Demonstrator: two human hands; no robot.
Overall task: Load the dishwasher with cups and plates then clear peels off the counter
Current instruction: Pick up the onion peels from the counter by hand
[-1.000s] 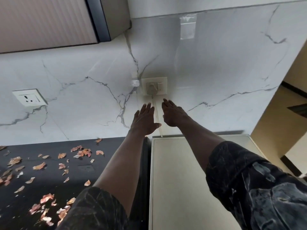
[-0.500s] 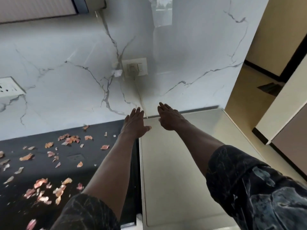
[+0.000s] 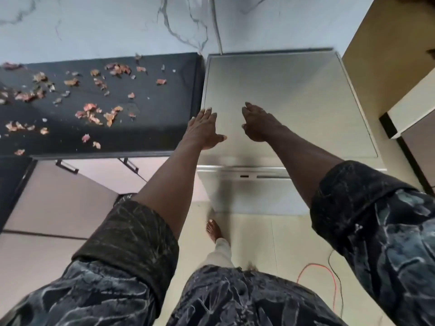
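Note:
A silver freestanding dishwasher [image 3: 294,95] stands right of the black counter [image 3: 150,128], its door closed, with a handle strip [image 3: 259,176] along the front top edge. My left hand [image 3: 203,130] hovers over the dishwasher's top near its left edge, fingers straight and holding nothing. My right hand [image 3: 260,124] is stretched out over the middle of the top, fingers relaxed, empty. Several orange-pink peels [image 3: 94,114] lie scattered over the counter. No cups or plates are in view.
White marble wall [image 3: 106,24] runs behind the counter and dishwasher. Pale cabinet doors with black handles [image 3: 68,167] sit below the counter. My bare foot [image 3: 214,230] is on the cream floor in front of the dishwasher. A red cable [image 3: 329,278] lies at the right.
My view has tilted down from the wall socket to the dishwasher top and floor. Both hands have drawn back from the wall and now sit over the dishwasher top.

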